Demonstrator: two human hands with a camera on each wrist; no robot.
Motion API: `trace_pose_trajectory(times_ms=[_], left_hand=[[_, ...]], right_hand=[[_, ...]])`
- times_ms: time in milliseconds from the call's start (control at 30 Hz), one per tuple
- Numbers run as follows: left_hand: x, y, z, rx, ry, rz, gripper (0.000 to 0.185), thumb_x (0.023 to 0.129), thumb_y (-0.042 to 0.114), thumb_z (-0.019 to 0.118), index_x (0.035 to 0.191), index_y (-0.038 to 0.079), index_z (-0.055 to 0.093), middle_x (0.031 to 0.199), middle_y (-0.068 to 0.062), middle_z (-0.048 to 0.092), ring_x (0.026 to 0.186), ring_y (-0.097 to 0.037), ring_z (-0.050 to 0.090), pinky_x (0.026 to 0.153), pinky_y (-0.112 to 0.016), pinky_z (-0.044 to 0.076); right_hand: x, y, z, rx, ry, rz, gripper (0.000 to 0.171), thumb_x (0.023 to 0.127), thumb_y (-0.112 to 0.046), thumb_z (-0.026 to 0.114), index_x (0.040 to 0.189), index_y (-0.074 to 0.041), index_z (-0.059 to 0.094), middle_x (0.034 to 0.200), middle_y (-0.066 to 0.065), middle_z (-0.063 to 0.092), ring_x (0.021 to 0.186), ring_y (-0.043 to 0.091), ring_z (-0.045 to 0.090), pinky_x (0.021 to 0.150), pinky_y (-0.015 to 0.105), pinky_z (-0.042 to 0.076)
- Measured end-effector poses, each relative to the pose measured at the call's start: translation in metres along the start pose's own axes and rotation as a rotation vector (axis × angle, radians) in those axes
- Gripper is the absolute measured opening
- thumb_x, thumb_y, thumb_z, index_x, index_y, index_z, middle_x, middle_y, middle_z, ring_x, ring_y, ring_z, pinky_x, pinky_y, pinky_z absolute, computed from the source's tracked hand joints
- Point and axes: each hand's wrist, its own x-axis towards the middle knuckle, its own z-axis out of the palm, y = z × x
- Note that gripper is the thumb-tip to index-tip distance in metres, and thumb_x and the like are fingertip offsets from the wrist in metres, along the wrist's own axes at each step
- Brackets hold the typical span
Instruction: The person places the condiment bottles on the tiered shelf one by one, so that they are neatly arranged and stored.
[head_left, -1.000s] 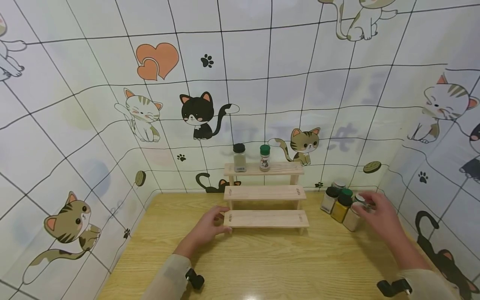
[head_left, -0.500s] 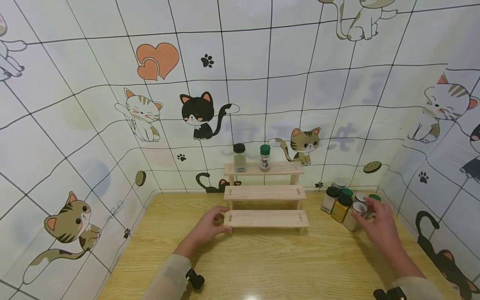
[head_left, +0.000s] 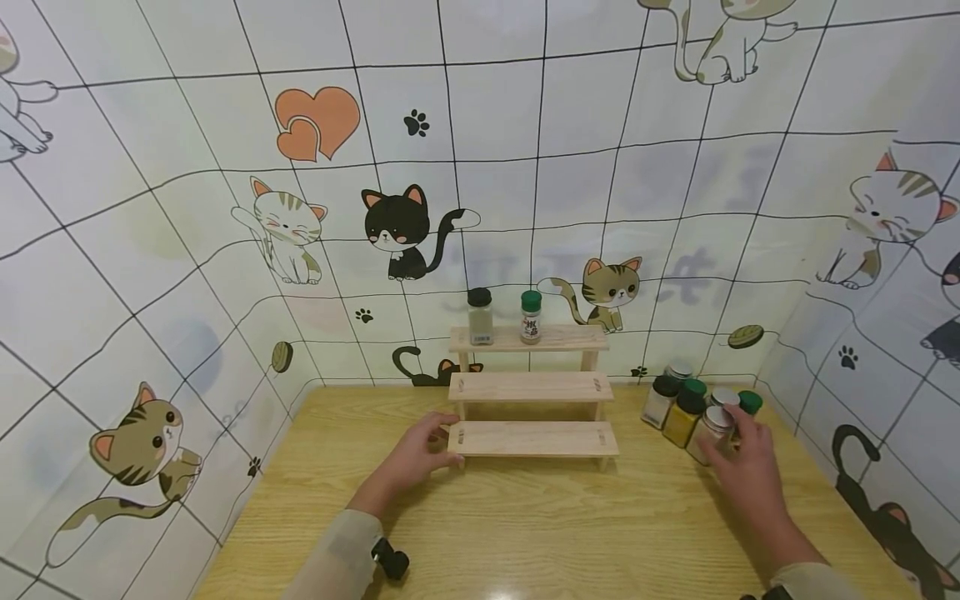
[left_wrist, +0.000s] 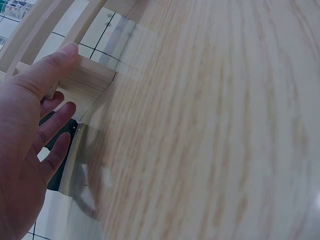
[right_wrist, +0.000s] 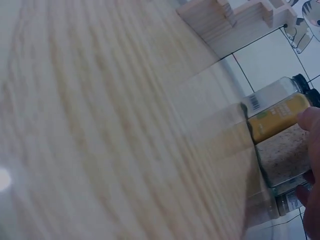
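— Jar (head_left: 708, 434) with the silver lid: where is it?
— At the front of the jar cluster on the table's (head_left: 525, 533) right side, beside the yellow-powder jar (head_left: 682, 417). The right hand (head_left: 742, 467) now has fingers and thumb curled round it; a second ago it hovered above the lid.
— And the left hand (head_left: 411, 459)?
— Unchanged, fingers relaxed and straight, thumb resting on the left end of the wooden rack's (head_left: 532, 437) bottom step.
— Anything on the rack?
— Two jars on its top step, black-capped (head_left: 479, 316) and green-capped (head_left: 530, 316), as before.
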Motion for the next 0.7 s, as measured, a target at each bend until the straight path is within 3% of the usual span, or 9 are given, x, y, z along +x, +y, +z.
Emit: trace_pose_trajectory(times_ms=[200,500,600,700], left_hand=[[0.0001,-0.0014,0.0006,-0.006,0.0,0.015,0.074,0.084,0.045,0.082,0.147,0.022,0.051,0.137,0.01,0.053,0.115,-0.016,0.059,0.099,-0.048,0.047],[-0.0003,-0.0028,0.0014,-0.005,-0.001,-0.005,0.075,0.083,0.05,0.08,0.148,0.025,0.05,0.138,0.009,0.052,0.115,-0.016,0.058,0.097,-0.046,0.049],[-0.0011,-0.0009,0.001,-0.011,-0.001,-0.013,0.076,0.083,0.05,0.08,0.148,0.024,0.05,0.138,0.008,0.052,0.114,-0.017,0.058,0.096,-0.046,0.049],[-0.0018,0.0015,0.0007,-0.02,-0.005,-0.025,0.076,0.084,0.048,0.081,0.148,0.023,0.05,0.138,0.007,0.053,0.115,-0.017,0.058,0.096,-0.046,0.049]], right_hand=[[-0.0022,-0.0007,0.0065,0.012,0.03,-0.008,0.078,0.096,-0.021,0.072,0.159,-0.016,0.026,0.135,0.027,0.04,0.118,0.046,0.047,0.092,0.067,0.043],[-0.0016,0.0029,0.009,0.037,0.03,-0.019,0.083,0.093,-0.01,0.075,0.16,-0.016,0.027,0.14,0.026,0.045,0.119,0.044,0.05,0.089,0.062,0.046],[-0.0015,0.0051,0.0093,0.034,0.034,-0.03,0.084,0.091,-0.01,0.077,0.159,-0.019,0.029,0.139,0.023,0.047,0.117,0.04,0.051,0.088,0.042,0.051],[-0.0017,0.0076,0.0093,0.048,0.04,-0.067,0.084,0.089,-0.008,0.079,0.158,-0.02,0.032,0.138,0.02,0.049,0.113,0.036,0.052,0.079,0.016,0.046]])
